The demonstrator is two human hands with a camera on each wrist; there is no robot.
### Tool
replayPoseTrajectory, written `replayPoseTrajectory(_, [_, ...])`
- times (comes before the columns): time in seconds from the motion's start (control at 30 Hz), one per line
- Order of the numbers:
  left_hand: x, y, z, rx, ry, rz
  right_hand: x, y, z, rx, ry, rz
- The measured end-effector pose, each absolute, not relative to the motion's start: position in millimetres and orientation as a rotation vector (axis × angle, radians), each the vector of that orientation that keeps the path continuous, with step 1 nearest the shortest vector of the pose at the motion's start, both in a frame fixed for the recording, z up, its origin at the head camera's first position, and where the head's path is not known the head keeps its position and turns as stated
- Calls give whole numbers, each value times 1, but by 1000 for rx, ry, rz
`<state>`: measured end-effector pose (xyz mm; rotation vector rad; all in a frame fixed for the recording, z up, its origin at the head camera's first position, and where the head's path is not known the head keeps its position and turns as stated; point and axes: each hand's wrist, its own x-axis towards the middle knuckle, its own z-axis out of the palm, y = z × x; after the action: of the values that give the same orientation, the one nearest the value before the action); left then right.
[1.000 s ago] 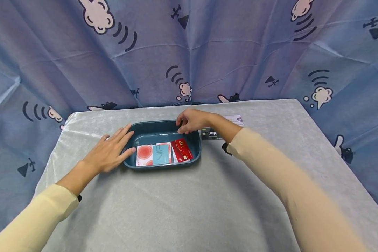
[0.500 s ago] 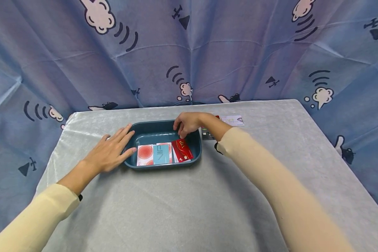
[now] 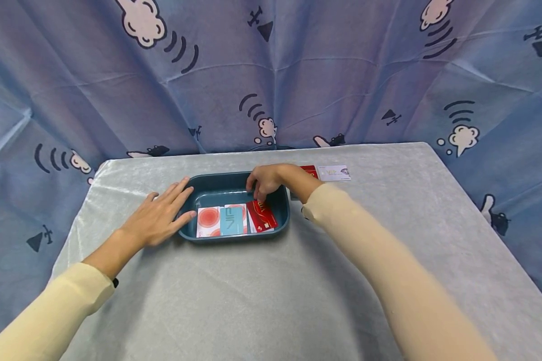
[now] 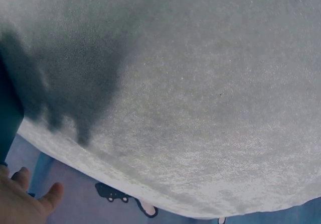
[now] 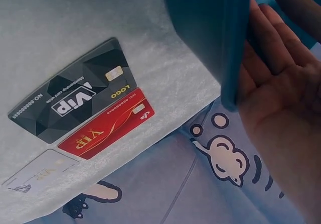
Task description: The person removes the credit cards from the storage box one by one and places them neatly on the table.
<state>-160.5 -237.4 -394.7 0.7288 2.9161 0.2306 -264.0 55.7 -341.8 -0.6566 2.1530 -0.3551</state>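
Note:
A dark teal tray (image 3: 235, 239) stands on the table. In it lie a light blue VIP card (image 3: 231, 221), a white card with a red circle (image 3: 208, 219) and a red VIP card (image 3: 263, 216) over white ones. My left hand (image 3: 155, 218) rests at the tray's left rim with fingers straight. Over the right rim reaches my right hand (image 3: 266, 179), bent downward, its fingertips at the red card's upper end; the wrist view shows its fingers (image 5: 273, 43) loosely extended, their tips hidden by the tray wall. Whether they pinch the card is hidden.
Right of the tray, the right wrist view shows a black VIP card (image 5: 75, 93), another red VIP card (image 5: 108, 126) and a white VIP card (image 5: 40, 171) on the grey cloth (image 3: 235, 291). My right forearm partly covers them in the head view. A patterned curtain (image 3: 334, 75) hangs behind.
My right hand has moved slightly left and down into the tray, toward the red card. More of the cards at the right shows from behind the forearm. The left hand stays put.

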Motion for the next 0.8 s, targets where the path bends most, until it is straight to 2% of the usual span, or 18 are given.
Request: replayPoseTrajectory(0.8, [-160, -237, -393, 730, 2913, 237, -261, 49, -343, -643, 2171, -220])
